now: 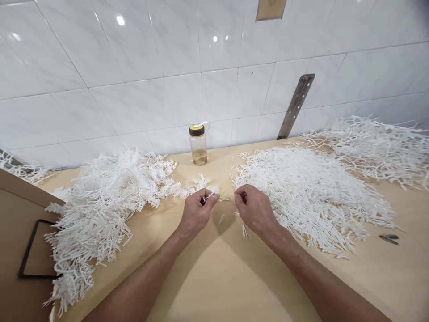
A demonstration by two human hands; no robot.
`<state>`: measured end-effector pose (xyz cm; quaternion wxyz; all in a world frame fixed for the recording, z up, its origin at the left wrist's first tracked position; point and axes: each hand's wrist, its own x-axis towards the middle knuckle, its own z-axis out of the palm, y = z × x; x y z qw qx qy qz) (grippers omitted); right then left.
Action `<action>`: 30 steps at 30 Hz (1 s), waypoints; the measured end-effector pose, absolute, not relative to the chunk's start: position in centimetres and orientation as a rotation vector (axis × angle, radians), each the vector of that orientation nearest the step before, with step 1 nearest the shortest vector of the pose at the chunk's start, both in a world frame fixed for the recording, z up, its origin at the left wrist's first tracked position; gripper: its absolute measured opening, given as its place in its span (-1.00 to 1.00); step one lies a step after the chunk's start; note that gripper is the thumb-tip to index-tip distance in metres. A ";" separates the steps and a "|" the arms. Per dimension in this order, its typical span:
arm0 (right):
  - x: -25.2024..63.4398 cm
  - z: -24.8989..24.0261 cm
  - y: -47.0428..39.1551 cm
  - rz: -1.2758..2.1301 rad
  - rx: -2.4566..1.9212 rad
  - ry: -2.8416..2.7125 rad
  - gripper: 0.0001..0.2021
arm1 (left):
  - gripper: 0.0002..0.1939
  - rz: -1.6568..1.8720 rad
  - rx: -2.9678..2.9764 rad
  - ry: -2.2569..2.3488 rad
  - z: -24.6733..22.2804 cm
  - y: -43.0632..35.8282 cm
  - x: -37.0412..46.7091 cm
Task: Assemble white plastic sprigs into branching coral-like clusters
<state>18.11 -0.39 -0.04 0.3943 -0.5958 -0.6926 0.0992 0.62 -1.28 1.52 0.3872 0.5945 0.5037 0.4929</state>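
Note:
My left hand [197, 211] is closed in a pinch on a small white branched piece [208, 197], near the middle of the wooden table [228, 277]. Just to its right, my right hand [254, 208] is closed too, its fingertips pressed together beside the right pile; whatever they hold is hidden. On the left lies a large heap of white branched pieces [100, 205]. A wide pile of thin white pieces [311, 192] spreads on the right. Between and below my hands lie a few loose white bits [221, 218].
A bottle [199, 150] with some amber liquid stands behind my hands, near the tiled wall. A metal bracket [295, 107] leans there. White branching strands [378, 143] lie at the back right, a small dark tool [389, 239] at the right. A brown box [23, 241] with a black handle is at left.

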 end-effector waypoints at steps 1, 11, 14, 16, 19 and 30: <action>18.5 0.2 -0.3 0.261 -1.495 -1.731 -0.91 | -0.62 1.214 1.462 1.250 1.4 -1.1 0.5; 20.4 2.1 -0.5 0.020 -1.454 -1.617 -0.88 | -0.53 1.135 0.980 1.122 1.0 -0.2 -0.3; 18.5 2.2 -2.2 0.501 -1.252 -1.804 -0.87 | -0.57 1.191 0.966 1.115 0.9 0.0 -0.4; 16.7 1.9 -3.8 0.831 -1.068 -1.967 -0.84 | -0.60 1.223 0.975 1.103 0.8 0.1 -0.5; 14.5 0.5 -5.6 1.055 -0.879 -2.081 -0.83 | -0.64 1.229 1.034 1.135 0.6 0.3 -0.7; 17.7 -1.7 -0.4 0.301 -1.169 -1.663 -0.81 | -0.81 1.294 1.613 1.275 0.0 0.1 -1.1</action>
